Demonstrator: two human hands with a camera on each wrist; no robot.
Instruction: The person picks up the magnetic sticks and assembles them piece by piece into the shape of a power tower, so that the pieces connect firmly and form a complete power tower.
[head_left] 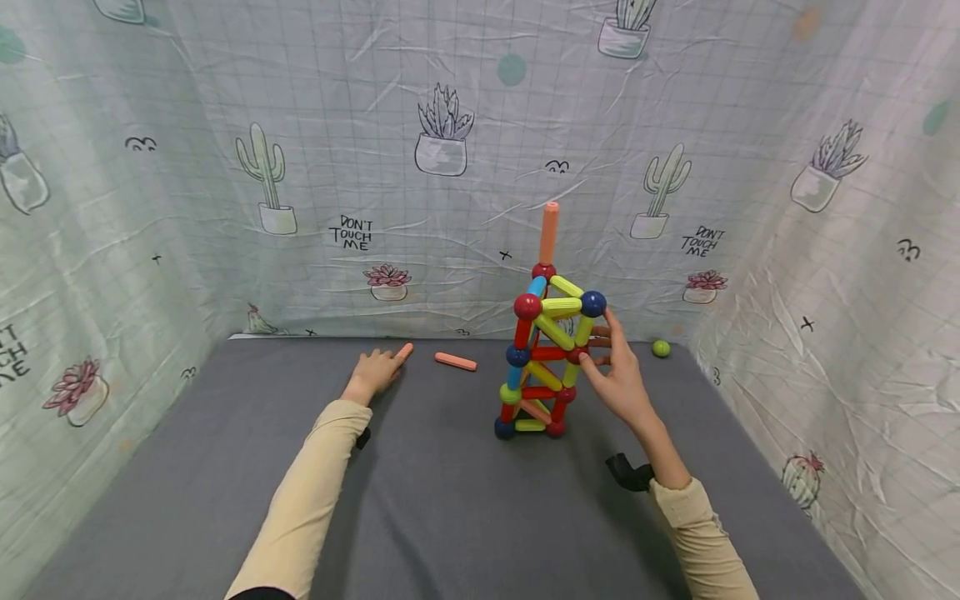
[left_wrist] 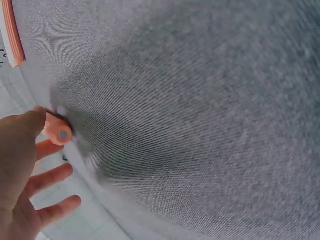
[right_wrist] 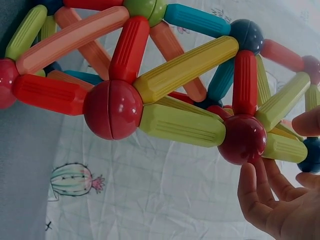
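Note:
A tower of magnetic sticks and balls [head_left: 561,307] stands upright on the grey surface, built of red, green, blue, yellow and orange pieces. From its top red ball rises one orange stick [head_left: 550,233]. My right hand [head_left: 621,379] holds the tower's upper right side, its index finger at a dark blue ball [head_left: 593,303] and its thumb by a red ball. In the right wrist view, fingertips touch the underside of a red ball [right_wrist: 243,140]. Left of the tower, my left hand [head_left: 373,372] pinches an orange stick [left_wrist: 59,131] between thumb and fingers, close to the surface.
Another orange stick [head_left: 455,362] lies between my left hand and the tower. A green ball [head_left: 661,348] sits at the back right. Behind the grey surface [head_left: 435,500] and along both sides hangs a cactus-print cloth [head_left: 337,100].

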